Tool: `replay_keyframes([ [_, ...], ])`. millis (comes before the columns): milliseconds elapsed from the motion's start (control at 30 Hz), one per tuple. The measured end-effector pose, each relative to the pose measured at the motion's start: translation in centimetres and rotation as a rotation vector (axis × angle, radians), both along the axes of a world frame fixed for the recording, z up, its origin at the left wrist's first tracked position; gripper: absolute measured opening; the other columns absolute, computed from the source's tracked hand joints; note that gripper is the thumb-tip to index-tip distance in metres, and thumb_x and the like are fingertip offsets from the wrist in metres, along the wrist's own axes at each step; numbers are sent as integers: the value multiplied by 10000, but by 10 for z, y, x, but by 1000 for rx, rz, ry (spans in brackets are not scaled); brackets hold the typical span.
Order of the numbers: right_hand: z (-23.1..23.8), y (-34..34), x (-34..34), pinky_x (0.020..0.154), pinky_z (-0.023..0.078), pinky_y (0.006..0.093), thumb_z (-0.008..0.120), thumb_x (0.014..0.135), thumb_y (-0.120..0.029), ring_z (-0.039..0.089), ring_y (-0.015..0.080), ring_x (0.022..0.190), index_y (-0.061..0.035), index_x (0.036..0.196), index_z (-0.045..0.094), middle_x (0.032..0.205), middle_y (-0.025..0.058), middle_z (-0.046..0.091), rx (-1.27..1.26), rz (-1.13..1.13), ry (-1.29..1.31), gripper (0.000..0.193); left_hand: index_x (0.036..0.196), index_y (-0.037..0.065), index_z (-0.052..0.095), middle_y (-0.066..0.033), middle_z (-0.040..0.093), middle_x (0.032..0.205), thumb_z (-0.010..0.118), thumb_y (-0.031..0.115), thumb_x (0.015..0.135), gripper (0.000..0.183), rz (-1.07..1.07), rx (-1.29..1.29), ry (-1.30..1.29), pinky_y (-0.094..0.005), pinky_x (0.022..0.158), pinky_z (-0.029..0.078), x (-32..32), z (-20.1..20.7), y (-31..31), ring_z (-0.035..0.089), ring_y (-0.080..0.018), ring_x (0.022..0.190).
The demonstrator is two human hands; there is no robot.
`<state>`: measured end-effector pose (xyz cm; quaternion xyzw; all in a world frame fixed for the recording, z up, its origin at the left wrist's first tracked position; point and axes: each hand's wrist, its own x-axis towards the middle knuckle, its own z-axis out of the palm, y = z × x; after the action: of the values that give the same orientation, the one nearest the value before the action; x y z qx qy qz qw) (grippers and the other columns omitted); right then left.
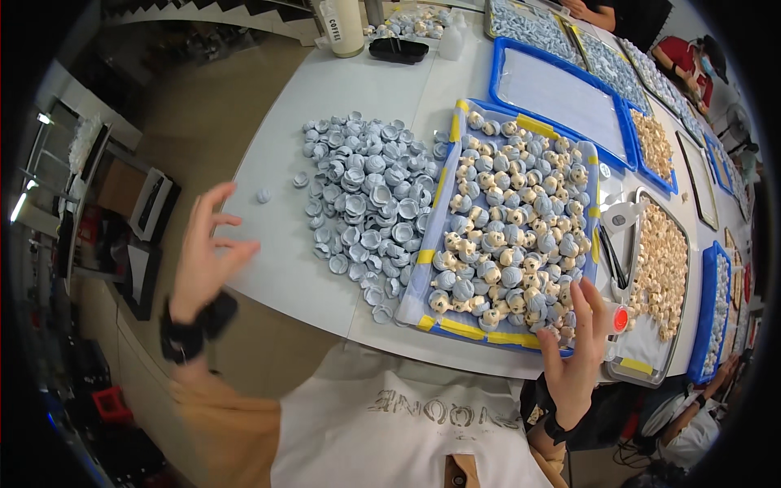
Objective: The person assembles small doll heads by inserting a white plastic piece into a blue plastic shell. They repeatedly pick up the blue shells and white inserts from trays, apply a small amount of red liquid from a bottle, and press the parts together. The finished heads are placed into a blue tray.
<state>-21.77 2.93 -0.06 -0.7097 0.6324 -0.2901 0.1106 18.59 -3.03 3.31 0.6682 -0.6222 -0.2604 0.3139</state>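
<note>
My left hand (207, 256) hovers off the left side of the table, fingers spread and holding nothing. Nearest to it, a small round grey-blue piece (263, 195) lies alone on the tabletop. A heap of hollow grey-blue cup-shaped shells (370, 183) fills the middle of the table. To its right is a blue tray (596, 175) with a pale liner and yellow tape, full of small cream-and-blue figures (512, 220). Over the tray's near right corner, my right hand (573, 354) has thumb and fingers apart; the figures lie just beyond its fingertips.
Cream pieces fill a metal tray (659, 276) at the right, with black tweezers (612, 256) and a red-capped jar (620, 318) beside it. Farther back are a white-lined blue tray (561, 98), a white cup (340, 28) and a squeeze bottle (452, 39). Other people work along the table.
</note>
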Motion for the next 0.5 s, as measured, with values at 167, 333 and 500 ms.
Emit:
replay_keyframes([
  [167,-2,-2,3,909,360,410,667,664,-13,408,372,1120,-33,1235,444,1261,202,389,23,56,-36,613,1302,11,264,-205,361,1153,736,127,643,818,-193,264,-485,-278,680,487,43,-36,-55,555,-198,820],
  [333,-2,2,-8,904,363,410,666,677,-30,413,373,1110,-27,1222,450,1262,203,387,30,40,-23,586,1329,19,190,-227,344,1133,740,108,634,891,-142,392,-239,-309,699,477,18,-41,-100,558,-204,774],
  [500,-5,1,-10,904,366,408,663,687,-37,423,362,1100,-27,1217,455,1256,204,388,42,55,-43,570,1356,58,170,-200,309,1164,748,63,604,948,-236,204,-277,-277,646,487,16,-58,-138,548,-174,711],
])
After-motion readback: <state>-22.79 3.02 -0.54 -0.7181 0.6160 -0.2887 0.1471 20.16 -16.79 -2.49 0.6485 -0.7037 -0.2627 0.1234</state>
